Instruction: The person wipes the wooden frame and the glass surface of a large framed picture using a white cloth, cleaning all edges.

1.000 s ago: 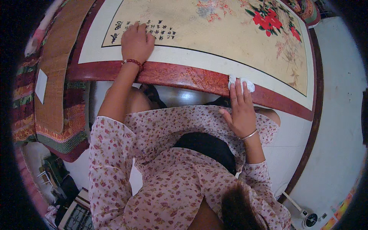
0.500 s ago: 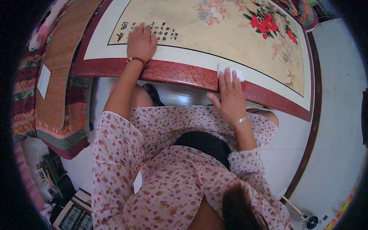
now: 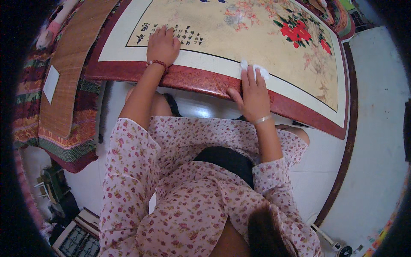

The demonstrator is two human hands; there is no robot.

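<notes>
On a low table topped with a floral painting (image 3: pixel 214 32) lies my left hand (image 3: pixel 164 45), flat over the dark brush lettering, fingers stretched and holding nothing. A red bead bracelet circles that wrist. At the table's near edge, my right hand (image 3: pixel 255 94) presses a crumpled white tissue (image 3: pixel 261 72) against the pale border, with its thumb spread to the left over the dark red rim (image 3: pixel 201 81). Tissue shows on both sides of the fingers; the part beneath them is hidden. This wrist wears a pale bangle.
To the left stands a seat with a striped woven cover (image 3: pixel 77 150) and a brown mat (image 3: pixel 68 85), on which lies a white card (image 3: pixel 51 84). A pale wall (image 3: pixel 376 107) runs along the right. A small fan (image 3: pixel 344 250) shows at the lower right.
My right hand has slid slightly left and away from me with the tissue, from the red rim onto the pale border. My left hand stays on the lettering; the view has shifted a little.
</notes>
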